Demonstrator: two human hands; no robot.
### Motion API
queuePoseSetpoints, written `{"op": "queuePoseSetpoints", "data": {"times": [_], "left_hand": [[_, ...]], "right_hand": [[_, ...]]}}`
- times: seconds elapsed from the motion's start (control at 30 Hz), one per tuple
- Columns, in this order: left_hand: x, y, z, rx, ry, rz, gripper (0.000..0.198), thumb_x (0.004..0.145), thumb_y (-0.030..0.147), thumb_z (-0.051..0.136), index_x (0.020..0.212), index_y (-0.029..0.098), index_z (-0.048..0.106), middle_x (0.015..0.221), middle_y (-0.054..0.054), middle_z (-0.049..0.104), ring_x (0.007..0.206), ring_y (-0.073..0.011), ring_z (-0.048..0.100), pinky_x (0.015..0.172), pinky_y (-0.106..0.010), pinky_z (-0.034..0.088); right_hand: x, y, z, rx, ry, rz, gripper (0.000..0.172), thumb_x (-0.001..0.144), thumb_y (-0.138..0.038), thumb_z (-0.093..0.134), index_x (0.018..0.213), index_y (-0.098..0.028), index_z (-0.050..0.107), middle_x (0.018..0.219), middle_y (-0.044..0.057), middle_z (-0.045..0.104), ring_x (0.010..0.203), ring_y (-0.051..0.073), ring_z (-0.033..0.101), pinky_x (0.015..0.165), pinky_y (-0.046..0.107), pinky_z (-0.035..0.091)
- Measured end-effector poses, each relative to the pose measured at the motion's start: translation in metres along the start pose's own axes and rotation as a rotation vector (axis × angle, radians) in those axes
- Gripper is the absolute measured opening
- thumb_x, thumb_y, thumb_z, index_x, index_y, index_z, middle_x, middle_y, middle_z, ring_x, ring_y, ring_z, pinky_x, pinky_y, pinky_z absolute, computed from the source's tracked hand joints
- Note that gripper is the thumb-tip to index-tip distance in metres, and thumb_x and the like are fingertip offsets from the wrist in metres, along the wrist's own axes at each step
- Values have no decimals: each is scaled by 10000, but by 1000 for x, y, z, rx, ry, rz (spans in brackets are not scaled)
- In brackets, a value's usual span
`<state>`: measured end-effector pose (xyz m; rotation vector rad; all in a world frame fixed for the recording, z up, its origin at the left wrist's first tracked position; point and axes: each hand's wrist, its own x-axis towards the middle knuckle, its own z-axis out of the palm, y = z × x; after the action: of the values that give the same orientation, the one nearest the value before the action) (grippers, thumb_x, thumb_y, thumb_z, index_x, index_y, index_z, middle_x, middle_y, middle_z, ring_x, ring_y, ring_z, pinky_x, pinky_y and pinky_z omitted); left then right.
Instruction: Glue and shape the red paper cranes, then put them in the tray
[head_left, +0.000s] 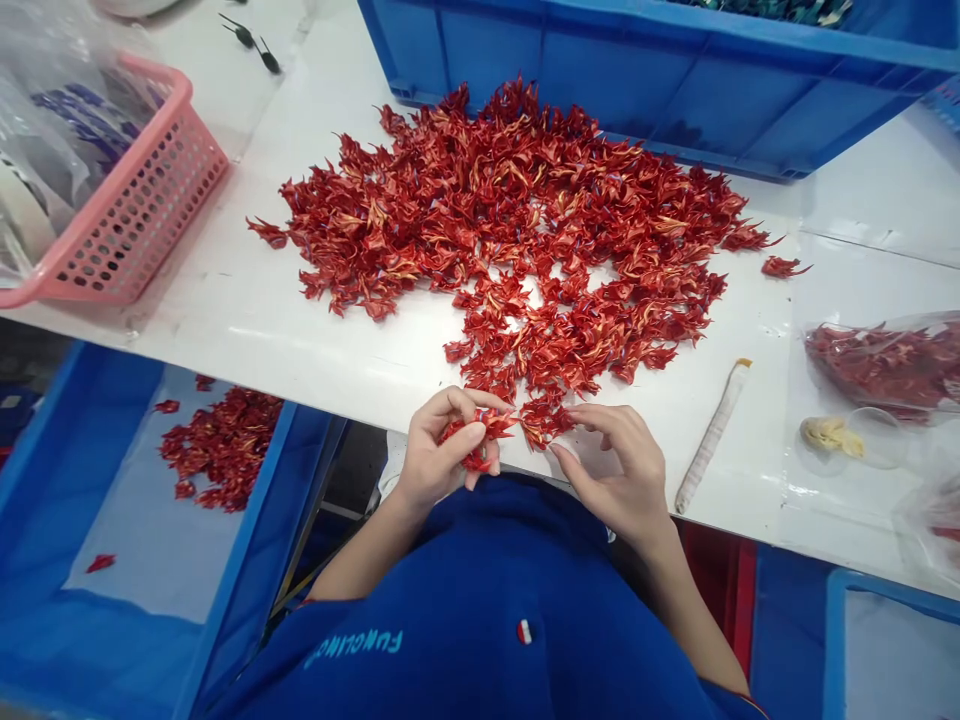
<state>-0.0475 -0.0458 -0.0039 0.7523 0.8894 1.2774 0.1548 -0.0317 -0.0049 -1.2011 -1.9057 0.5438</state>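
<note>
My left hand [448, 445] is closed around several small red pointed pieces [489, 428], which look like folded petals or flower heads of shiny material. They stick out between its thumb and fingers above the table's front edge. Just right of it, another red piece [544, 422] lies at the near tip of the pile. My right hand [619, 462] is beside that piece, thumb and forefinger apart, fingertips at its right side. The large pile of red pieces [510, 210] spreads across the white table [300, 355], some showing yellowish streaks.
Behind the pile stands a blue crate [600, 80]. A pink basket [142, 225] with plastic bags sits left. Below left, a blue bin [45, 560] holds more red pieces. To the right lie a wrapped stick [712, 440], a small clear dish [885, 438] and a bag of red pieces [892, 365].
</note>
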Motion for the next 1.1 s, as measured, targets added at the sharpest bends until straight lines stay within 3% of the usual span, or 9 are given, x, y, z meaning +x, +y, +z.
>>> {"op": "queuePoseSetpoints", "data": {"times": [0.1,0.2,0.37,0.47,0.57,0.67,0.77,0.9,1.1], "left_hand": [[5,4,0,-161,-29,-126,284,802,309,709,857,192,455,876,-28,705,391,-90,601,251,-116,333],[8,3,2,-249,-46,-183,305,790,330,715,972,202,506,840,-7,683,392,-93,597,249,-118,329],[7,-3,6,-175,-21,-187,293,782,395,744,862,165,582,787,0,638,428,-75,598,254,-107,312],[5,-4,10,-63,-3,-184,342,752,431,774,885,162,610,781,2,621,450,-81,607,267,-118,334],[4,-3,15,48,-53,-220,402,752,484,761,940,153,633,748,-5,608,480,-101,619,294,-131,375],[4,-1,21,146,-121,-267,448,766,529,726,968,136,648,750,-20,594,501,-112,624,318,-144,404],[5,1,29,231,-157,-273,402,781,504,710,908,125,670,863,-47,576,532,-108,637,336,-150,423],[8,4,37,254,-209,-307,338,782,455,714,816,125,647,856,-35,558,529,-100,631,337,-143,410],[8,1,37,163,-224,-399,374,771,494,721,774,144,591,671,10,552,505,-97,601,341,-136,387]], "right_hand": [[-2,3,1,-50,-85,-24,309,831,-173,684,1127,-241,626,1068,103,725,931,252,671,754,422,569],[-4,5,2,-84,-116,-27,297,858,-148,642,1136,-252,641,1055,94,722,914,243,664,781,426,561],[-6,5,3,-31,-26,0,293,847,-130,627,1117,-239,660,978,93,717,801,210,670,664,359,563],[-10,4,4,84,106,172,200,841,-155,635,1011,-237,701,898,61,729,701,175,657,589,309,542],[-9,1,0,351,187,468,102,842,-229,649,909,-225,726,782,34,722,606,144,623,505,263,502],[-1,-8,-8,734,157,721,124,794,-316,692,819,-201,732,611,7,661,447,101,519,371,207,386],[8,-20,-16,948,93,859,192,726,-367,745,740,-176,729,528,3,621,372,77,453,313,178,305],[11,-30,-16,994,72,896,227,703,-395,785,732,-180,720,459,-20,576,340,78,446,293,168,304],[1,-31,-10,917,106,784,202,784,-401,753,806,-203,724,479,-38,578,365,74,476,319,160,358]]}}
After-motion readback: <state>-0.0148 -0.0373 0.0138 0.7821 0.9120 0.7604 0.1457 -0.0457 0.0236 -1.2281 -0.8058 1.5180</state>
